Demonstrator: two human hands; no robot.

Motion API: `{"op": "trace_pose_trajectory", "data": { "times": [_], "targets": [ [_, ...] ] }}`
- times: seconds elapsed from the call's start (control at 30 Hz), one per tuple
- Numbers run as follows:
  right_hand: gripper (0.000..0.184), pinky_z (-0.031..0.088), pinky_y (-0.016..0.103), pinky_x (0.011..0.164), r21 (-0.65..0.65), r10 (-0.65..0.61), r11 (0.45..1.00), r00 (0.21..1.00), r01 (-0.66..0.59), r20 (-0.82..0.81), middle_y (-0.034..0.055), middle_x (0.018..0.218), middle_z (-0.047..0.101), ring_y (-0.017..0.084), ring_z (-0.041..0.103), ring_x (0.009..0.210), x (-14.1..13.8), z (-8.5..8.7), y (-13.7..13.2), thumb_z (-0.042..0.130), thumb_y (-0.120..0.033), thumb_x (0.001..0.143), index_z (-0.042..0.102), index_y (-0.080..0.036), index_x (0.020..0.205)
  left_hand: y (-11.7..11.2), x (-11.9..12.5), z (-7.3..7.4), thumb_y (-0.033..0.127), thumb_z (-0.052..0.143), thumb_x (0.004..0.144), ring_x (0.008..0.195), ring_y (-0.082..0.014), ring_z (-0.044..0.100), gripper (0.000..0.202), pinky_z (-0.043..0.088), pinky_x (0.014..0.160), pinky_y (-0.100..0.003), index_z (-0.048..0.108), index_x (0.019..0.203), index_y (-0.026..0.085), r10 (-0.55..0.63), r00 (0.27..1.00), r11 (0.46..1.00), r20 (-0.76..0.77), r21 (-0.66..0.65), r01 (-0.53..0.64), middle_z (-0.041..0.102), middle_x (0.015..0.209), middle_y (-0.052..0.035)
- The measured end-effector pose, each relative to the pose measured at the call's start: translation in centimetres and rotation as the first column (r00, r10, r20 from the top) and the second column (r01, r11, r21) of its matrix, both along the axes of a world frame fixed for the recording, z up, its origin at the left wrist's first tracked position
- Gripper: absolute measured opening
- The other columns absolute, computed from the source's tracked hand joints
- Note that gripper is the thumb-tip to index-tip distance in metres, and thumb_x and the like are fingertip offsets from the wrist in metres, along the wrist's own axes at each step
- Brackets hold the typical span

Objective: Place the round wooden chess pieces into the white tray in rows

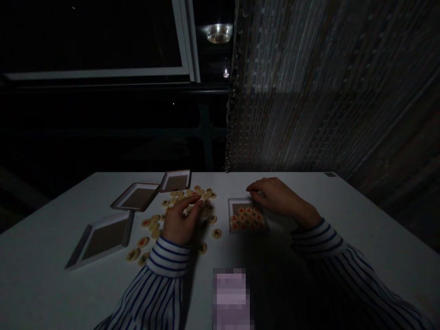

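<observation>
Above a loose spread of round xiangqi pieces (216, 233) is my left hand (180, 220), fingers curved and thumb a little apart from the index finger. I make out no piece held in it; the pieces just beyond its thumb look blurred. My right hand (275, 195) hovers at the far right corner of a small open tray (231, 208), its fingers loosely bent and holding nothing I can see. Inside that tray lie rows of red-marked xiangqi pieces (249, 219). The scattered pieces show black marks, red marks or plain faces.
On the left of the white table (275, 279) lie a pale box tray (129, 229) and two brown-rimmed trays, one nearer (115, 204) and one farther (189, 178). A pixelated pinkish block (231, 298) covers the near middle. A bead curtain (285, 91) hangs beyond the table.
</observation>
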State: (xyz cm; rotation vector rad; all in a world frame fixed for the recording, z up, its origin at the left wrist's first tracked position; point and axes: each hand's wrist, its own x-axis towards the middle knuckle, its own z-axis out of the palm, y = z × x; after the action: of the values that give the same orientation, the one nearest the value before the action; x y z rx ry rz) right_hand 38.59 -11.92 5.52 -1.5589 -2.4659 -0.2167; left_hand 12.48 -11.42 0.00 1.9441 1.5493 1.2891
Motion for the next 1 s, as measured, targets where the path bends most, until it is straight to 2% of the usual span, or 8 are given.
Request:
{"op": "trace_pose_trajectory", "data": {
  "times": [0.07, 0.23, 0.37, 0.7, 0.83, 0.9, 1.0],
  "targets": [
    [0.030, 0.040, 0.031, 0.086, 0.018, -0.002, 1.000, 1.000, 0.002, -0.008, 0.0065, 0.100, 0.069, 0.020, 0.061, 0.094, 0.0, 0.1, 0.0, 0.041, -0.024, 0.087, 0.066, -0.018, 0.102, 0.1, -0.7, 0.7, 0.045, 0.053, 0.077, 0.100, -0.0211, 0.061, 0.035, 0.046, 0.091, -0.035, 0.068, 0.096, 0.019, 0.000, 1.000, 0.999, 0.015, -0.037, 0.000, 0.069, 0.102, -0.0055],
    [0.031, 0.041, 0.031, 0.085, 0.028, -0.006, 1.000, 0.999, 0.007, -0.032, 0.0067, 0.100, 0.069, 0.020, 0.061, 0.094, -0.2, 0.2, -0.1, 0.040, -0.023, 0.087, 0.066, -0.018, 0.103, 0.5, -2.7, 2.3, 0.046, 0.055, 0.074, 0.097, -0.0210, 0.062, 0.035, 0.046, 0.091, -0.034, 0.069, 0.093, 0.020, 0.035, 0.999, 0.999, 0.018, -0.009, -0.035, 0.070, 0.098, -0.0037],
    [0.032, 0.041, 0.033, 0.086, 0.020, -0.009, 1.000, 0.999, 0.010, -0.045, 0.0079, 0.103, 0.068, 0.021, 0.061, 0.096, -0.4, 0.1, 0.0, 0.040, -0.023, 0.087, 0.065, -0.016, 0.105, 0.9, -4.6, 2.8, 0.048, 0.055, 0.073, 0.096, -0.0217, 0.063, 0.039, 0.047, 0.089, -0.033, 0.069, 0.094, 0.018, 0.046, 0.999, 0.999, -0.011, -0.027, -0.047, 0.070, 0.097, -0.0053],
    [0.033, 0.044, 0.033, 0.085, -0.024, 0.003, 1.000, 0.994, -0.005, -0.112, 0.0075, 0.107, 0.067, 0.021, 0.061, 0.096, -1.4, -0.7, 0.2, 0.040, -0.023, 0.087, 0.064, -0.015, 0.109, 1.4, -8.0, 1.3, 0.051, 0.056, 0.070, 0.092, -0.0220, 0.064, 0.040, 0.051, 0.082, -0.030, 0.069, 0.091, 0.019, 0.114, 0.989, 0.990, -0.091, -0.079, -0.121, 0.072, 0.093, -0.0039],
    [0.034, 0.044, 0.033, 0.088, -0.047, 0.002, 0.999, 0.988, -0.010, -0.153, 0.0073, 0.110, 0.066, 0.020, 0.060, 0.100, -1.8, -1.2, 0.4, 0.041, -0.024, 0.086, 0.063, -0.016, 0.111, 1.0, -8.6, 0.7, 0.054, 0.053, 0.070, 0.091, -0.0223, 0.064, 0.043, 0.051, 0.078, -0.029, 0.069, 0.089, 0.019, 0.178, 0.983, 0.982, -0.052, -0.060, -0.181, 0.072, 0.092, -0.0051],
    [0.034, 0.045, 0.033, 0.088, -0.058, 0.011, 0.998, 0.986, -0.021, -0.169, 0.0074, 0.111, 0.065, 0.020, 0.060, 0.100, -2.0, -1.4, 0.5, 0.041, -0.024, 0.086, 0.062, -0.016, 0.111, 0.7, -8.7, 0.7, 0.053, 0.051, 0.072, 0.087, -0.0219, 0.065, 0.044, 0.051, 0.073, -0.028, 0.069, 0.089, 0.018, 0.228, 0.973, 0.973, -0.029, -0.035, -0.229, 0.071, 0.091, -0.0060],
    [0.033, 0.046, 0.033, 0.088, -0.065, 0.018, 0.997, 0.980, -0.031, -0.198, 0.0077, 0.110, 0.066, 0.020, 0.060, 0.099, -2.2, -1.8, 0.6, 0.041, -0.023, 0.086, 0.063, -0.016, 0.110, 0.1, -8.9, 0.8, 0.052, 0.050, 0.073, 0.070, -0.0195, 0.065, 0.042, 0.051, 0.061, -0.026, 0.069, 0.090, 0.019, 0.286, 0.955, 0.957, -0.078, -0.032, -0.289, 0.072, 0.088, -0.0046]
  ]
}}
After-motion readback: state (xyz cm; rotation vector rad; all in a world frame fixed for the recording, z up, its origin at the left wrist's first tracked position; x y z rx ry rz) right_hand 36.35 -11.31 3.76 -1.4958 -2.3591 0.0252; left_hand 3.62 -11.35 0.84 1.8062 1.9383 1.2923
